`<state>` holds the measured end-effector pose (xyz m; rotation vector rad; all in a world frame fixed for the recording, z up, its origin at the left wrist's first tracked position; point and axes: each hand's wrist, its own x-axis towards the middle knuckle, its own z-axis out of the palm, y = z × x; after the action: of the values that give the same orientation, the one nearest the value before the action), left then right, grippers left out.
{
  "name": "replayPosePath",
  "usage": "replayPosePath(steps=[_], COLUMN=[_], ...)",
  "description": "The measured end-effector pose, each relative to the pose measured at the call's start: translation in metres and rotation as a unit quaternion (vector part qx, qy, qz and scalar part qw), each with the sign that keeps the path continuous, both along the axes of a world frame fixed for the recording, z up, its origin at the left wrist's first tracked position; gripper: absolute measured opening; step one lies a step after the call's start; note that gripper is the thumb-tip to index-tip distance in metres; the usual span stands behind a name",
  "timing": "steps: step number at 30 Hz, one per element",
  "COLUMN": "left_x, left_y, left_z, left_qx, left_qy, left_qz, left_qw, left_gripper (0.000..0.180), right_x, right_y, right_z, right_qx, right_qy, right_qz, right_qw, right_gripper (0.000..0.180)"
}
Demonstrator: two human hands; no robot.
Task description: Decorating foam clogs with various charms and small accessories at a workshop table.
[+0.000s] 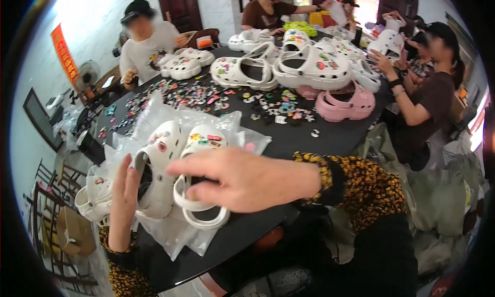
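Observation:
A pair of white clogs with coloured charms lies on a clear plastic bag (165, 235) at the table's near edge: a left clog (160, 194) and a right clog (201, 138). My left hand (124, 204) is upright with fingers stretched along the outer side of the left clog; it grips nothing. Over the right clog's opening reaches my right hand (252, 179), its fingers extended toward the left clog and its thumb apart below them. It hides part of the right clog; whether its fingertips touch either clog I cannot tell.
Loose charms (206, 96) are scattered across the black table (258, 217). More white clogs (314, 70) are piled beyond, with pink clogs (348, 103) beneath. Another white pair (98, 194) sits at the left edge. Several people work around the table; one at right holds a white clog (388, 43).

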<state>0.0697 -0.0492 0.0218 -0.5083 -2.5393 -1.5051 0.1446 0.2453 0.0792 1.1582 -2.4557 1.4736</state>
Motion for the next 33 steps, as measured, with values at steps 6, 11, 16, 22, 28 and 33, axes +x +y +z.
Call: replayPosePath(steps=[6,11,16,22,28,33], left_x=[0.045,0.053,0.045,0.051,0.047,0.043], left_y=[0.022,0.064,0.081,0.107,0.092,0.054], left_z=[0.015,0.018,0.026,0.028,0.042,0.064], left_qx=[-0.162,-0.218,-0.311,-0.407,-0.435,-0.548], left_qy=[0.181,0.188,0.15,0.157,0.123,0.164], left_qz=[-0.014,-0.09,-0.179,-0.223,-0.252,-0.269], left_qw=[0.97,0.953,0.921,0.872,0.856,0.775], left_gripper=[0.037,0.034,0.045,0.029,0.033,0.038], right_x=[-0.047,-0.084,-0.092,-0.115,-0.14,-0.136], right_y=[0.029,0.063,0.068,0.06,0.045,0.04], right_z=[-0.006,-0.025,-0.022,-0.052,-0.097,-0.106], right_qx=[-0.043,-0.162,-0.239,-0.273,-0.219,-0.187], right_qy=[0.067,-0.019,-0.049,-0.095,-0.137,-0.185], right_qz=[-0.143,-0.177,-0.148,-0.116,-0.119,-0.081], right_qw=[0.986,0.971,0.959,0.95,0.959,0.961], right_gripper=[0.024,0.021,0.021,0.021,0.023,0.025])
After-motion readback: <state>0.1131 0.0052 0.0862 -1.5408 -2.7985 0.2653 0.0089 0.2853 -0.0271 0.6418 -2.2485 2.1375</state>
